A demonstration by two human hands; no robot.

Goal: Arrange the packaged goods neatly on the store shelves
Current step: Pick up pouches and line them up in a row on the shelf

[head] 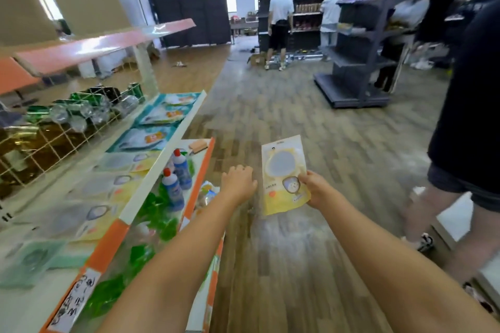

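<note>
My right hand [315, 188] pinches a yellow packet [284, 174] at its edge, held over the floor, right of the shelf [162, 167]. Packet print too blurred to read. My left hand [238, 182] hangs between shelf and packet, fingers loosely curled, holding nothing. Handwritten shelf tag [75, 300] illegible. Two blue bottles [177, 177] stand on the lower shelf.
</note>
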